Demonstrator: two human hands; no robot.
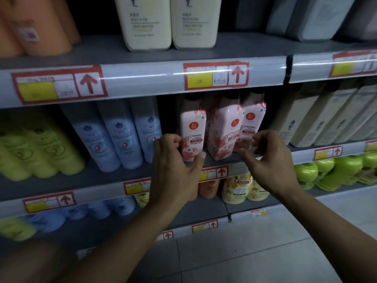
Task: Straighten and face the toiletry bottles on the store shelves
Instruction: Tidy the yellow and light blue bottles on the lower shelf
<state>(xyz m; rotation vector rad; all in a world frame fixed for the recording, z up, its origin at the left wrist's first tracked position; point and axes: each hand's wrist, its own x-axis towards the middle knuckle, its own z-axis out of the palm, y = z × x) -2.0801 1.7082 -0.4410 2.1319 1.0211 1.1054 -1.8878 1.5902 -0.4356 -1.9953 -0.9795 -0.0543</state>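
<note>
Pink floral bottles, three on middle shelf [114, 176]: left bottle [191, 131], middle bottle [223, 131] tilted, right bottle [253, 121]. Left hand [175, 166] fingers curled at left bottle's lower edge, thumb under its base; firm grip unclear. Right hand [269, 158] curled loosely just in front of right bottle, holding nothing. Blue bottles [114, 137] to the left, beige bottles [318, 119] to the right.

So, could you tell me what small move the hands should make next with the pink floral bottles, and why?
Probably close the left hand on the left pink bottle and the right hand on the right pink bottle, then square them up. The middle pink bottle leans, the row looks uneven, and both hands sit curled in front of it, seemingly holding nothing.
</note>
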